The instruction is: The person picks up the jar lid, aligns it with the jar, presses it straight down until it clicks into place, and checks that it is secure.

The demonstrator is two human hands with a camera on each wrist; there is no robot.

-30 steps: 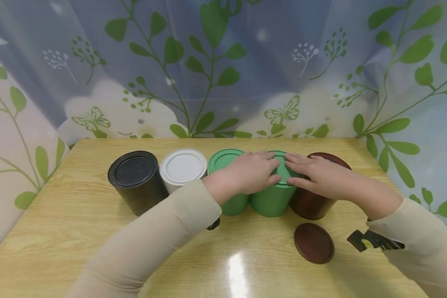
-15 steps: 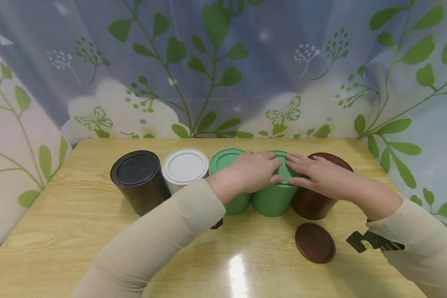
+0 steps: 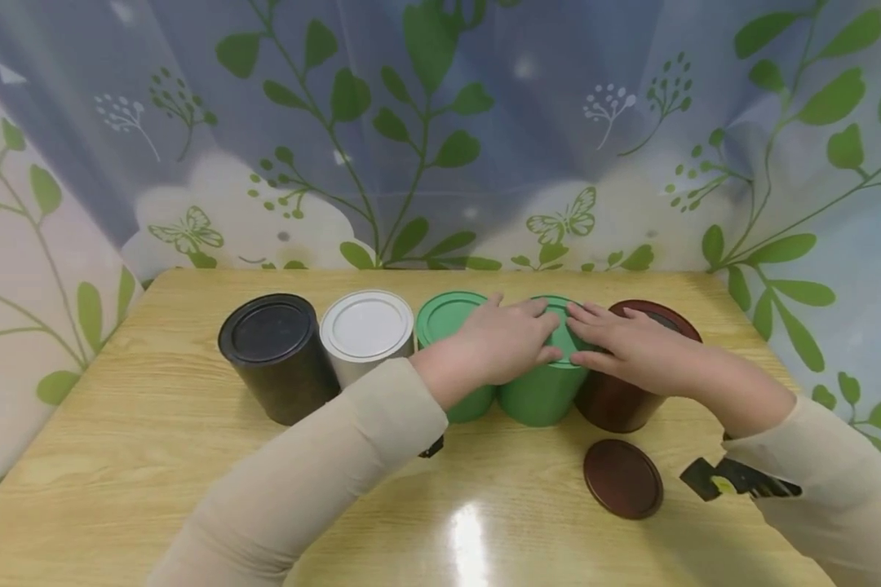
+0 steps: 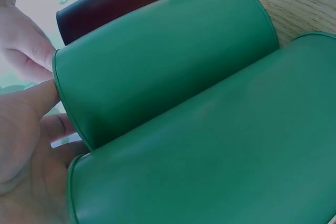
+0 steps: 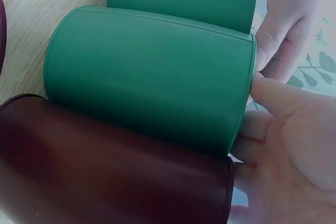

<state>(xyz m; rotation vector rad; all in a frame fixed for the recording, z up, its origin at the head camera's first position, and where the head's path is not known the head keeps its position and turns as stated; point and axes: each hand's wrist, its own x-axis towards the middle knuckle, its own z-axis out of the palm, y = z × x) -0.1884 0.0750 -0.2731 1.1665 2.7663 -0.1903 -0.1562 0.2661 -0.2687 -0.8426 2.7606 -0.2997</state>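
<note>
Both hands lie on the lid of the right-hand green canister [image 3: 539, 395], fingers stretched out and pressing or resting on it. From the left comes my left hand [image 3: 506, 338], its wrist above a second green canister [image 3: 473, 401]. My right hand [image 3: 631, 346] reaches in from the right, across the top of a dark brown canister [image 3: 613, 399] and hides much of that top. In the left wrist view the left fingers [image 4: 44, 98] touch the green canister's lidded end. A round brown lid [image 3: 623, 478] lies flat on the table before the brown canister.
Left of the green pair stand a white canister [image 3: 367, 326] and a black canister [image 3: 279, 359], both lidded. All the canisters form one row on a wooden table [image 3: 117, 456]. Behind hangs a leaf-patterned curtain [image 3: 301, 163].
The hands stay on the green canister's lid with hardly any movement. The head view shifts slightly, and the canisters keep their places.
</note>
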